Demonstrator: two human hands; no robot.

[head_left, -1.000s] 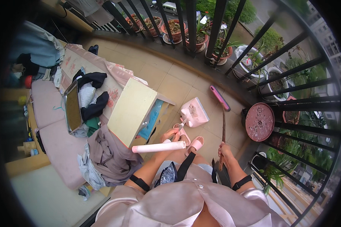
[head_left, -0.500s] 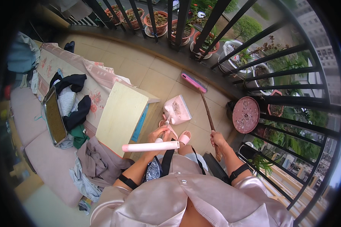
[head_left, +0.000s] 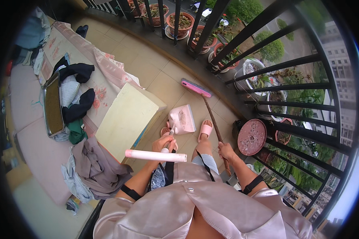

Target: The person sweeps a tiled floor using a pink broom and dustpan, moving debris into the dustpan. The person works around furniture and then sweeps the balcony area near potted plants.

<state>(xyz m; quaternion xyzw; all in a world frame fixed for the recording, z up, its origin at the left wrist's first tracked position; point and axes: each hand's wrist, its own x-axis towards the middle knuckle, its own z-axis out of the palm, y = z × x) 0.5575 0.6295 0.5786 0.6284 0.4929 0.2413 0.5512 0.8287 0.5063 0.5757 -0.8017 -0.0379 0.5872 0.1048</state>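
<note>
My right hand (head_left: 226,151) is wrapped round the brown wooden handle of a broom (head_left: 196,87), whose pink head with greyish bristles rests on the tiled floor close to the railing base. My left hand (head_left: 163,142) grips the upright handle of a long-handled pink dustpan (head_left: 182,120). The pan stands on the floor near my feet, with some dark debris in it. A pink and white bar (head_left: 155,155) tops that handle and crosses in front of my left forearm. The broom head lies beyond the dustpan, apart from it.
Black railings (head_left: 283,65) with potted plants (head_left: 180,23) run along the far and right sides. A round pink tray (head_left: 252,137) stands by the right railing. On the left are a cream table (head_left: 125,119), a sofa (head_left: 44,159) and piled clothes (head_left: 97,167). Pink slippers (head_left: 205,129) are on my feet.
My right foot has stepped forward and to the right. The broom head appears slightly farther left in view. Both hands keep their grips while the whole view has shifted a little.
</note>
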